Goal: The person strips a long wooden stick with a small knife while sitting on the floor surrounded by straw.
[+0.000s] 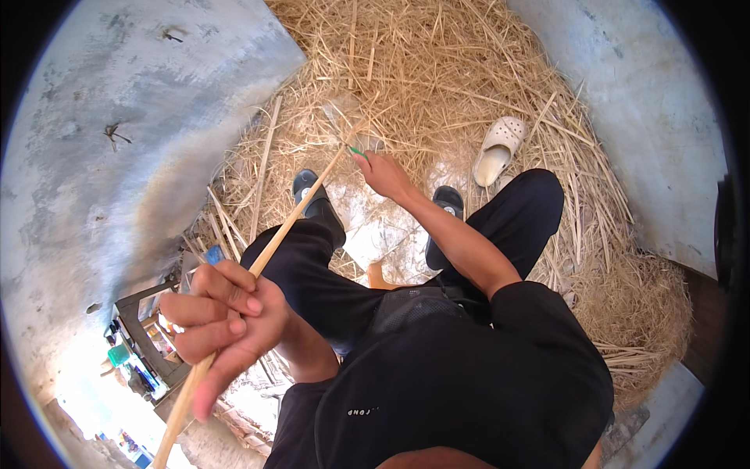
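Holding a long pale strip (291,223) slantwise, from the rim between 7 and 8 o'clock up to 12 o'clock, by both hands. Left hand (228,309), at 8 o'clock: fingers curled loosely round the strip's near part, lowest digit stretched along it. Right hand (383,173), at 12 o'clock: fingers closed on a small green handle (358,152) beside the strip's far part. Blade, if any, too blurred to make out; contact with the strip likely, not certain.

Surroundings: heaped shavings (437,66) on the floor from 12 round to 4 o'clock; cream clog (500,148) at 2 o'clock.

Step in hand (judgement): paring or trimming the strip, judging by the handle's position and the curls about.

Next move (judgement): calls for a firmer left grip, the strip kept in line, and a light, even pass of the tool, edge angled away from the legs (316,266) below.
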Action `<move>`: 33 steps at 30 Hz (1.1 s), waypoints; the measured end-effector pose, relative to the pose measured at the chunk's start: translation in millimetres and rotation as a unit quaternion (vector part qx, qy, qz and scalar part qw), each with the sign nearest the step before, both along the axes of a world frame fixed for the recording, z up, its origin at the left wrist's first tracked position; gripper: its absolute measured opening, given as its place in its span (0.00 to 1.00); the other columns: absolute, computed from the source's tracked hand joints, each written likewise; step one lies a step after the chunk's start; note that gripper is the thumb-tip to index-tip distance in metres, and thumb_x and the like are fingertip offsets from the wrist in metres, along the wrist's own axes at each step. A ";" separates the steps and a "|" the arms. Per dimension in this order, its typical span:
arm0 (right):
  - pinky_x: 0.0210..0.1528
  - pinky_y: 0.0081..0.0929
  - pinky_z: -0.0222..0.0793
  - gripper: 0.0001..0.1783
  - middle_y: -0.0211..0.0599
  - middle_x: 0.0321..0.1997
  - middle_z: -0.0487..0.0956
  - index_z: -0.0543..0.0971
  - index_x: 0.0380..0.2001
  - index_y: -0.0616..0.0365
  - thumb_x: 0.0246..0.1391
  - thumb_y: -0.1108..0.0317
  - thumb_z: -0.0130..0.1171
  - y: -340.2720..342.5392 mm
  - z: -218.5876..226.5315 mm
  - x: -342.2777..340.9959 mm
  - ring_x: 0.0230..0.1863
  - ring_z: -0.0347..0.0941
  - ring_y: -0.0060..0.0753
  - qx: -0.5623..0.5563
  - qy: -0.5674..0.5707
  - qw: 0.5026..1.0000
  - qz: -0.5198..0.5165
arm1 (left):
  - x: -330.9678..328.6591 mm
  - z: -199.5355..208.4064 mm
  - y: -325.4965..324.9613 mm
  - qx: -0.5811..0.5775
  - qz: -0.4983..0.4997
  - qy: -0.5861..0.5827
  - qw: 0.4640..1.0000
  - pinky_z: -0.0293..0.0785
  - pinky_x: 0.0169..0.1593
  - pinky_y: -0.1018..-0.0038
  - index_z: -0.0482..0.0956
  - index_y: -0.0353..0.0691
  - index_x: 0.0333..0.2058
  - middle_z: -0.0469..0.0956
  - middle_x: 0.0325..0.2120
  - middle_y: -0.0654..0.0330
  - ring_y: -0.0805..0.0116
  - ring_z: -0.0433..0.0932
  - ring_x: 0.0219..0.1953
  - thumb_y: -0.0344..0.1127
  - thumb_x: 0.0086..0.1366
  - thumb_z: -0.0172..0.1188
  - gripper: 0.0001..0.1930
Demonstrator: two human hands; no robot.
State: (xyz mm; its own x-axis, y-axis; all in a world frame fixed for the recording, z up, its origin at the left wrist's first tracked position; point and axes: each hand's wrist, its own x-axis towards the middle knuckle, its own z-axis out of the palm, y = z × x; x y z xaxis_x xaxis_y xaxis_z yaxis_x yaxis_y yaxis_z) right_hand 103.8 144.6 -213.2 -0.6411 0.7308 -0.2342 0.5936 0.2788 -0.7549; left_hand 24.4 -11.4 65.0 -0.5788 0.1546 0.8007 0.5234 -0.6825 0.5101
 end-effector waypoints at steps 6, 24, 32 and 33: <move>0.36 0.53 0.71 0.27 0.63 0.26 0.77 0.76 0.34 0.64 0.63 0.48 0.41 4.4 -30.6 -8.0 0.33 0.75 0.63 0.056 -0.031 0.998 -0.008 | 4.1 0.4 -2.9 -0.017 -0.032 0.021 0.999 0.47 0.10 0.85 0.60 0.45 0.16 0.56 0.19 0.66 0.78 0.48 0.07 0.76 0.57 0.29 0.37; 0.27 0.42 0.62 0.28 0.45 0.18 0.72 0.70 0.37 0.62 0.65 0.45 0.36 24.1 -58.6 -13.9 0.21 0.69 0.46 -0.006 0.194 0.978 -0.076 | 0.6 2.2 3.4 0.019 -0.018 -0.011 1.000 0.48 0.13 0.86 0.59 0.42 0.15 0.55 0.17 0.65 0.77 0.49 0.12 0.75 0.58 0.26 0.38; 0.22 0.49 0.62 0.15 0.53 0.14 0.71 0.68 0.37 0.59 0.64 0.57 0.45 -74.3 117.0 32.9 0.19 0.70 0.60 -0.032 0.168 0.985 0.038 | 1.2 1.1 2.1 0.032 0.038 -0.046 0.998 0.48 0.13 0.85 0.56 0.43 0.13 0.54 0.13 0.66 0.77 0.48 0.12 0.76 0.58 0.25 0.39; 0.22 0.49 0.63 0.14 0.53 0.14 0.71 0.67 0.36 0.59 0.64 0.57 0.45 -75.0 114.9 30.0 0.19 0.70 0.60 -0.011 0.153 0.987 0.041 | 3.8 1.7 1.7 0.033 0.048 -0.051 0.997 0.48 0.13 0.85 0.56 0.43 0.13 0.54 0.13 0.66 0.77 0.48 0.12 0.76 0.58 0.25 0.39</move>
State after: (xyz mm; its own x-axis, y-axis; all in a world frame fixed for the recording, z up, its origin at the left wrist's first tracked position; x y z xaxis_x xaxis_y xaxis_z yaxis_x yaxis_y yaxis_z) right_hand 133.8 69.7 -98.2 -0.7413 0.6702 -0.0360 0.3136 0.2984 -0.9015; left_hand 28.2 -9.7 66.6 -0.6669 0.0433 0.7439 0.5362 -0.6652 0.5195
